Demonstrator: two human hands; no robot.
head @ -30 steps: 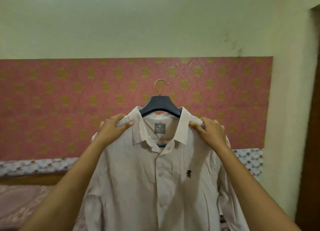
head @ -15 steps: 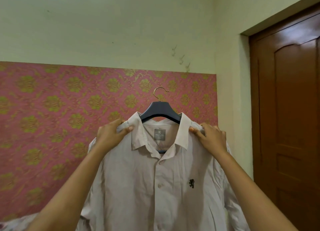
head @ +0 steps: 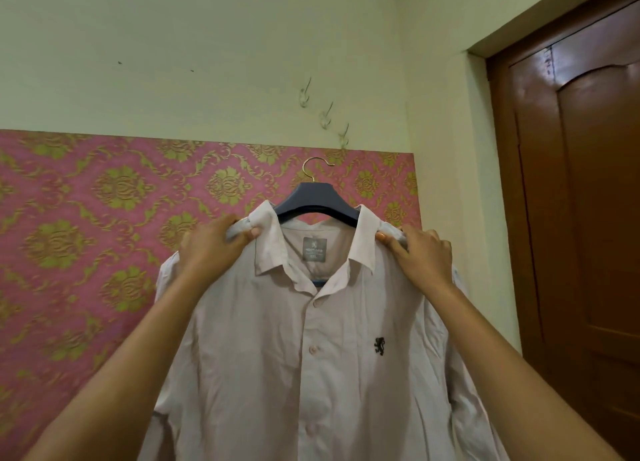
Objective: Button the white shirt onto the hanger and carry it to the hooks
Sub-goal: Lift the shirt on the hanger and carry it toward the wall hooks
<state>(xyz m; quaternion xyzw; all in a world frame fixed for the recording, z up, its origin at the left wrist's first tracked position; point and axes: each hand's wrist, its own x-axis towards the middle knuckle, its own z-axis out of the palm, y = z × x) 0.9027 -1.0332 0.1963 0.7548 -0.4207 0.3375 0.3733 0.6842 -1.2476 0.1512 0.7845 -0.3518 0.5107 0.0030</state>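
White shirt [head: 277, 374], shoulders gripped in both hands [head: 211, 249] [head: 420, 258].

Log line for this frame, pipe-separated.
left hand grips shirt shoulder | right hand grips other shoulder | shirt buttoned on hanger | wall hooks ahead, empty
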